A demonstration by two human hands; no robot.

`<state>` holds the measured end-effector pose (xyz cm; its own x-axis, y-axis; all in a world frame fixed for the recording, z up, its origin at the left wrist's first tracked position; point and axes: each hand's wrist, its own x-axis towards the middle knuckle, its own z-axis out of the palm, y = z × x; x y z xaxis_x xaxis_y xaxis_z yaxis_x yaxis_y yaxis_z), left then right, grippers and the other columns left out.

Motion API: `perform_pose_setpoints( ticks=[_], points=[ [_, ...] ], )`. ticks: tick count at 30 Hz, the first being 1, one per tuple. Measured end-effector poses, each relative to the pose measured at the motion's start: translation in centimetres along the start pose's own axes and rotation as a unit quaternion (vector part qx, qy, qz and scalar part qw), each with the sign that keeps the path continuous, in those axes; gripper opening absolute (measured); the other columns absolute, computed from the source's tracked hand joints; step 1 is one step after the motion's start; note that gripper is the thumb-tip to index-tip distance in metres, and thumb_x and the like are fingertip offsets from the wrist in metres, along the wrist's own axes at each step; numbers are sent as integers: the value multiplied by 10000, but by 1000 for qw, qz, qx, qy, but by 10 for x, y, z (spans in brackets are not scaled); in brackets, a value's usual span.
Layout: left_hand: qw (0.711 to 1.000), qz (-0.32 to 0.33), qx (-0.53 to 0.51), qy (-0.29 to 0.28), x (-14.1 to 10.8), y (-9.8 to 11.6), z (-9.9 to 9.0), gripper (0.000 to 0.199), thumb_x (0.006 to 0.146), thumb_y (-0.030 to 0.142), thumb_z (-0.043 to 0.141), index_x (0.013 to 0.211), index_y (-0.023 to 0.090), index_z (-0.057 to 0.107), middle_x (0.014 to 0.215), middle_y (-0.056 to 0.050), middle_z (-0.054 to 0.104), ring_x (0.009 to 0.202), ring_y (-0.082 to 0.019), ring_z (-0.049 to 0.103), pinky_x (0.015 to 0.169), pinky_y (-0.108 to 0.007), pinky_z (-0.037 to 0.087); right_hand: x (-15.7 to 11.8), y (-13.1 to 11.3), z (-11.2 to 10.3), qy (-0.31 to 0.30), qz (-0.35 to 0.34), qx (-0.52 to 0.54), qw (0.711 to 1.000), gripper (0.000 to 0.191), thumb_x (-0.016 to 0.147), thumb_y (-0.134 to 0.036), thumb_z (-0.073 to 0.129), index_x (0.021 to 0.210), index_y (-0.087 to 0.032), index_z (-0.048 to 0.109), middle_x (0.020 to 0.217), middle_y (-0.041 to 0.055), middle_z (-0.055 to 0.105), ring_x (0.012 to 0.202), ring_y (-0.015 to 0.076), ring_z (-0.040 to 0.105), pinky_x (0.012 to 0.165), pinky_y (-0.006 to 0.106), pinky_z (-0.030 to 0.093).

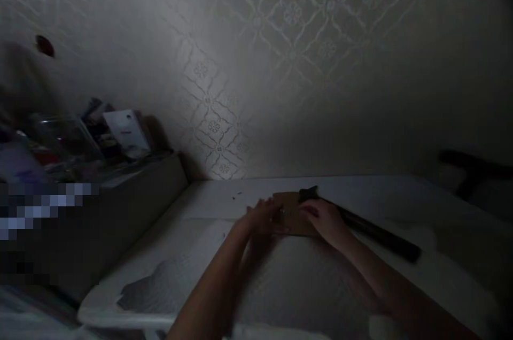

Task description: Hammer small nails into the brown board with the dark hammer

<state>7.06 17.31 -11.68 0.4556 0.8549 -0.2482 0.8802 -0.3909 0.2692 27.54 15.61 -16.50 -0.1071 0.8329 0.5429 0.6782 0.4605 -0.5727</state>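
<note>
A flat brown board (pixel 294 226) lies on the white table. My left hand (pixel 260 217) rests at the board's left side, its fingers apart and laid over the edge. A tiny shiny thing (pixel 282 210) shows on the board by those fingertips, too small to name. Over the right part of the board is my right hand (pixel 326 219), its fingers curled together in a pinch; whatever they hold, if anything, is hidden. Just behind that hand lies a dark hammer (pixel 372 226), its head at the board's far edge and its handle slanting right, apparently not gripped.
Under my forearms a grey textured mat (pixel 168 281) covers part of the white table (pixel 208 198). Small dark bits (pixel 236 195) lie near the wall. A cabinet (pixel 140 211) on the left carries a clear box (pixel 68 137) and a white card (pixel 126 130). The room is dim.
</note>
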Motion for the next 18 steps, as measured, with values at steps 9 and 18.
perform_pose_setpoints(
  ticks=[9, 18],
  points=[
    [1000, 19, 5, 6, 2, 3, 1, 923, 649, 661, 619, 1419, 320, 241, 1509, -104, 148, 1345, -422, 128, 982, -680, 189, 7, -4, 12, -13, -50, -68, 996, 155, 798, -173, 524, 812, -217, 671, 804, 36, 665, 781, 183, 581, 733, 321, 455],
    [1000, 21, -4, 20, 3, 4, 2, 913, 627, 617, 672, 1400, 307, 297, 1497, -112, 198, 1331, -413, 197, 1014, -608, 236, 7, -12, 13, -46, -60, -114, 991, 178, 813, -149, 513, 825, -215, 678, 852, 36, 657, 843, 186, 566, 749, 310, 443]
  ],
)
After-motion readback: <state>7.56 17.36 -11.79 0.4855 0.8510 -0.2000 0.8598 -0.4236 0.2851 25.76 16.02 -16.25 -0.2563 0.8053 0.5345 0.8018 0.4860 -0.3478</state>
